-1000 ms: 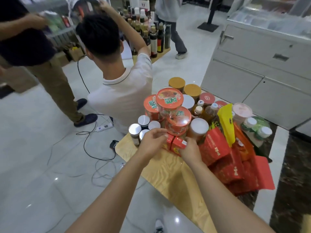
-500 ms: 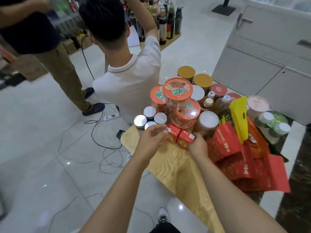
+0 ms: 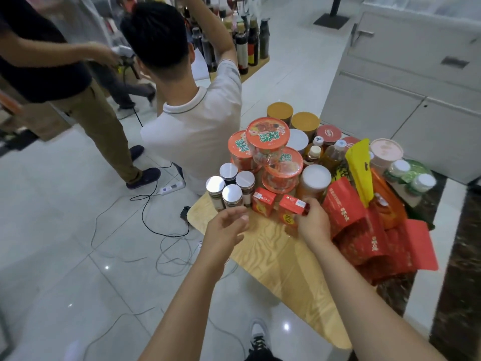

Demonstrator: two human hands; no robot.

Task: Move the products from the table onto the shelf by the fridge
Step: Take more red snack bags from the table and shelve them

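Products: two small red cartons stand upright side by side at the near front of the goods crowding the table (image 3: 276,259), with bare wood between them and the person.
Right hand: the right hand (image 3: 313,225) grips the right carton (image 3: 290,209), thumb on its top corner and fingers wrapped round its far side; whether the carton has left the wood cannot be told.
Left hand: the left hand (image 3: 225,226) hovers above the table's near left corner, fingers loosely curved and apart, holding nothing.
Key relation: the left carton (image 3: 263,203) lies just ahead and to the right of the left hand's fingertips, apart from them and touched by neither hand.
Neighbours: silver-lidded jars (image 3: 231,190) stand just to the carton's left, stacked noodle bowls (image 3: 268,142) right behind it.
Long axis: both cartons are taller than wide and stand vertical, printed faces toward the camera.
Nearer hand: the left, by a clear margin; the right is already occupied.
Likely next move: a short reach forward and inward by the left hand, closing on the carton's sides without knocking the jars.
Shelf: which fixture is the shelf by the fridge cannot be told from this view.
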